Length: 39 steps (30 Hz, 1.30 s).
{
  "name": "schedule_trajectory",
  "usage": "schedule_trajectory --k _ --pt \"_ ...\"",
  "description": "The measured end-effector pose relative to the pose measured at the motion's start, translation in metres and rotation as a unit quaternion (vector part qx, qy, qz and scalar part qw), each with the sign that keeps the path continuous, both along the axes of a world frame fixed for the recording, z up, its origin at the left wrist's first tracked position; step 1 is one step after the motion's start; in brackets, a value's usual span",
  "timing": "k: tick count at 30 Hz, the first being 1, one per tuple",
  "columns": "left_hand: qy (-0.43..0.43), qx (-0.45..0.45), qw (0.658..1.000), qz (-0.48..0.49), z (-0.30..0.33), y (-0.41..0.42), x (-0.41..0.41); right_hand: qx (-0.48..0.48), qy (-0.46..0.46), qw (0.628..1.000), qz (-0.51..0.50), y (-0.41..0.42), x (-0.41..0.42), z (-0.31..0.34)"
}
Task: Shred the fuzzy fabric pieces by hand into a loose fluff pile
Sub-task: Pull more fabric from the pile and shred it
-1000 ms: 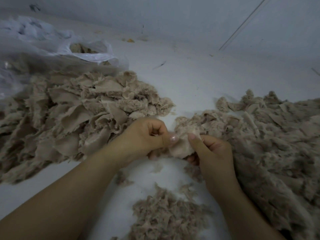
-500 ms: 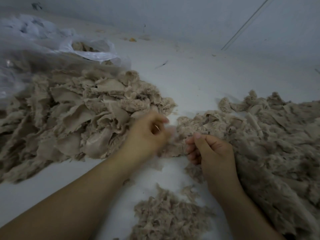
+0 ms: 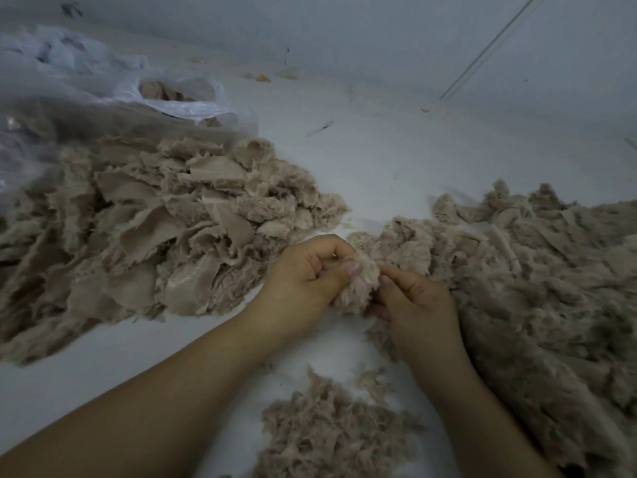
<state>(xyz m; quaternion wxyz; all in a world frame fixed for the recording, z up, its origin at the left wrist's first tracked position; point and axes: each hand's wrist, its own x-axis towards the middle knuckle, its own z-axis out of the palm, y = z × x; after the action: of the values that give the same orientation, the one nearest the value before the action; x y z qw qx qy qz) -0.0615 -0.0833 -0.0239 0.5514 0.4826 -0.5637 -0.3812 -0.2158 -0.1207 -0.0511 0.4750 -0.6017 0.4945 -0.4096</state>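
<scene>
Fabric, a small fuzzy beige scrap, sits at the middle of the frame, pinched between our two hands, which are close together on either side of it. Our left hand comes in from the lower left, thumb pressed flat on the scrap's left edge and the other fingers curled behind it. Our right hand comes up from the lower right, fingers bent round the scrap's right edge, fingertips almost meeting the left thumb. We cannot tell whether the scrap is torn through where the hands cover it. To the left of the hands, filling the left half of the frame, lies a heap of flat, ragged-edged cloth pieces, some showing their smooth woven back. To the right, running to the right edge of the frame, spreads a bigger, looser heap of the same beige stuff, and it touches our right hand. Low in the frame, between our forearms, lies a small fluff pile of fine shreds. All of this rests on a pale floor. At the upper left sits a crumpled clear plastic bag with more beige material showing in its mouth.
</scene>
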Motion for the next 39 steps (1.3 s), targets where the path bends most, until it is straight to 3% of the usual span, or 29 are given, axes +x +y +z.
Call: schedule_trajectory --k 6,13,20,28,33,39 --pt "-0.011 -0.054 0.998 -0.001 0.003 0.001 0.002 0.016 -0.051 0.998 -0.046 0.004 0.002 0.004" --pt "0.006 -0.042 0.999 0.013 0.0 0.001 0.004 -0.002 -0.017 0.999 -0.031 0.003 -0.002 0.003" --pt "0.094 -0.049 0.991 0.082 -0.004 -0.002 0.008 -0.036 0.005 0.997 -0.063 0.0 -0.004 -0.002" --pt "-0.062 -0.055 0.993 0.082 -0.009 -0.004 0.005 -0.119 0.022 0.989 -0.081 0.007 -0.001 0.003" --pt "-0.243 -0.147 0.956 0.071 -0.01 -0.001 -0.001 -0.138 -0.006 0.99 -0.018 0.012 -0.001 0.009" --pt "-0.237 -0.187 0.953 -0.004 -0.008 0.006 -0.007 -0.066 -0.041 0.997 0.0 0.013 0.001 0.012"
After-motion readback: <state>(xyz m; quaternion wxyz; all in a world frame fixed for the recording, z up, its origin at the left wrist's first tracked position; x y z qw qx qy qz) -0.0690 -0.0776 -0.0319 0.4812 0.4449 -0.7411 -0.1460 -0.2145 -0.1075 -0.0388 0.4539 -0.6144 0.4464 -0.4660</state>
